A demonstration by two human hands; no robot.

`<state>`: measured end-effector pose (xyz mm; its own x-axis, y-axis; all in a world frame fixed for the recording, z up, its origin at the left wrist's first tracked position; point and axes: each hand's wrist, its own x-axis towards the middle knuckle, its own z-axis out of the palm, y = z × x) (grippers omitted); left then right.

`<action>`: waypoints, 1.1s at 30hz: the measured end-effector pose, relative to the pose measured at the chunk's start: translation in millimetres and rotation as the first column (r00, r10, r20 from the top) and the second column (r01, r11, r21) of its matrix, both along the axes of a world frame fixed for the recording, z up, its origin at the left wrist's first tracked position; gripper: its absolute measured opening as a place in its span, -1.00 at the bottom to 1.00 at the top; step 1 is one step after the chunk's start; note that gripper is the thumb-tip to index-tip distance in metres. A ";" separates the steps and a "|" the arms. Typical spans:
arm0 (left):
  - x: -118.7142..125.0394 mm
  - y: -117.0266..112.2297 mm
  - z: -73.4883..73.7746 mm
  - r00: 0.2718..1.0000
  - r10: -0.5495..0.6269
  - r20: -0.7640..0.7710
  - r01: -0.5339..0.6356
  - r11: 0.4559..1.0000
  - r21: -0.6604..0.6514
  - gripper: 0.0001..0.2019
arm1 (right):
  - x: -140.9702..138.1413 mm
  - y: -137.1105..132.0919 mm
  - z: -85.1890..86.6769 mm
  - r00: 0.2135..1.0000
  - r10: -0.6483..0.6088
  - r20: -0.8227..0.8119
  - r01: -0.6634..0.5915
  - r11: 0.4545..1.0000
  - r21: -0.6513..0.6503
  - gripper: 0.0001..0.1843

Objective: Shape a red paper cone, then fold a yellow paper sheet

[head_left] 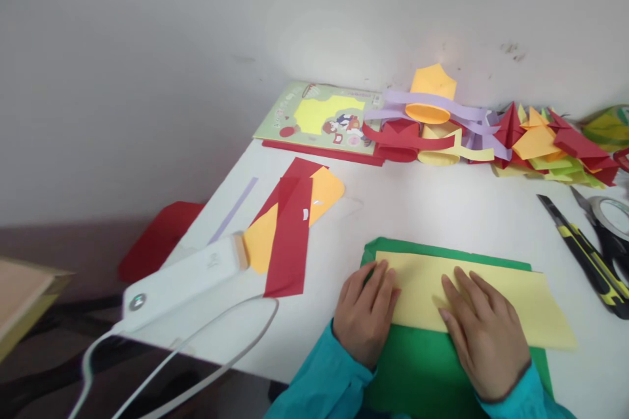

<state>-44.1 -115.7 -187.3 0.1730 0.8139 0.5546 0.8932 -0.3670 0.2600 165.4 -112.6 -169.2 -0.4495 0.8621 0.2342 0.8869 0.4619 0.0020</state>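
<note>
A long strip of pale yellow paper (417, 288) lies across a green sheet (417, 366) at the front of the table. The strip looks folded, though its layers are hard to make out. Over its left end rests my left hand (366, 308), fingers extended and pressing near the edge. My right hand (484, 327) lies flat on the middle of the strip, fingers spread. Neither hand grips anything. The strip's right end reaches past the green sheet onto the white table.
Left stand a white power strip (184, 281) with cables and red paper (289, 236) over orange pieces (260, 239). A cutter (584, 255), scissors (602, 229) and tape roll (612, 215) lie right. Behind are a picture pad (295, 118), paper loops (432, 95) and folded papers (535, 137).
</note>
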 end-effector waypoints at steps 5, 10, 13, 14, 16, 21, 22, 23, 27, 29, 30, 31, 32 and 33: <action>0.4 -0.4 -4.0 1.000 -0.028 0.009 0.028 0.999 0.025 -0.68 | 2.6 0.2 -2.9 1.000 0.011 0.014 -0.011 1.000 -0.001 -0.58; -0.5 -0.5 -1.5 1.000 -0.023 -0.002 0.023 0.999 0.023 -0.73 | 2.2 -0.4 -1.7 1.000 0.008 0.020 -0.008 1.000 0.002 -0.59; 0.5 -1.1 4.3 0.999 -0.024 -0.041 0.024 0.999 0.021 -0.79 | 2.1 -0.7 -1.4 1.000 0.009 0.022 -0.009 1.000 0.008 -0.59; 1.8 -1.4 6.0 0.998 -0.026 -0.062 0.027 0.999 0.017 -0.80 | 2.3 -0.7 -1.7 1.000 0.009 0.025 -0.009 1.000 0.005 -0.59; 6.0 -1.9 8.1 0.994 -0.030 -0.109 0.030 1.000 -0.005 -0.77 | 2.8 -0.5 -2.5 1.000 0.010 0.029 -0.011 1.000 0.006 -0.59; 18.7 -2.3 2.7 0.984 -0.029 -0.178 0.011 0.995 -0.103 -0.64 | 2.4 0.3 -2.9 1.000 0.012 0.026 -0.012 1.000 0.019 -0.58; 20.1 -2.4 0.7 0.983 -0.029 -0.181 0.009 0.994 -0.111 -0.63 | 1.6 0.3 -2.3 1.000 0.012 0.021 -0.012 1.000 0.018 -0.58; 21.0 -2.6 -1.2 0.983 -0.029 -0.183 0.008 0.994 -0.113 -0.64 | 0.5 0.2 -1.4 1.000 0.009 0.015 -0.010 1.000 0.014 -0.58; 21.2 -3.8 -6.0 0.982 -0.025 -0.188 0.008 0.996 -0.091 -0.65 | -4.0 -0.6 2.3 1.000 -0.021 -0.023 0.021 1.000 -0.012 -0.58; 20.7 -4.1 -6.6 0.981 -0.022 -0.194 0.005 0.996 -0.088 -0.64 | -5.0 -0.8 3.0 0.999 -0.024 -0.038 0.023 1.000 -0.012 -0.58; 20.5 -4.2 -6.7 0.980 -0.023 -0.197 0.005 0.996 -0.091 -0.64 | -5.2 -0.8 3.1 0.999 -0.023 -0.043 0.022 1.000 -0.012 -0.58; 20.4 -4.1 -6.7 0.980 -0.026 -0.199 0.006 0.995 -0.099 -0.64 | -5.4 -0.7 3.1 0.999 -0.023 -0.047 0.022 1.000 -0.016 -0.58; 20.4 -4.1 -6.6 0.980 -0.032 -0.199 0.010 0.994 -0.109 -0.63 | -5.7 -0.6 3.2 0.998 -0.026 -0.052 0.025 0.999 -0.023 -0.58; 20.4 -4.1 -6.3 0.980 -0.036 -0.194 0.012 0.993 -0.120 -0.63 | -6.1 -0.6 3.4 0.998 -0.033 -0.059 0.031 0.999 -0.035 -0.59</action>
<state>-23.6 -119.8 -193.6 0.2888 0.8656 0.4091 0.9223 -0.3662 0.1238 159.3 -113.2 -165.8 -0.4072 0.8839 0.2299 0.8995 0.4318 -0.0668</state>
